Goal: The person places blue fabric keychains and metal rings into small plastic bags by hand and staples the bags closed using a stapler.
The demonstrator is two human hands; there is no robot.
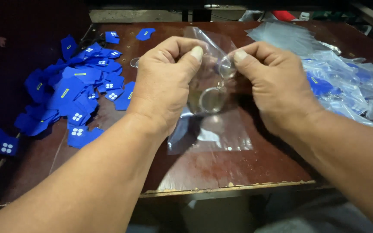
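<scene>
Both hands pinch one clear bag open above the worktop, a metal ring showing inside it.

Head view: the left hand [165,82] and right hand [273,86] each have their grip closed on the mouth of a clear plastic bag [210,77], held above the brown worktop [238,168]; a key ring [211,100] hangs within. Loose blue tags [83,86] pile on the left, seemingly unpacked; filled bags [346,86] heap on the right, so part looks done.
</scene>
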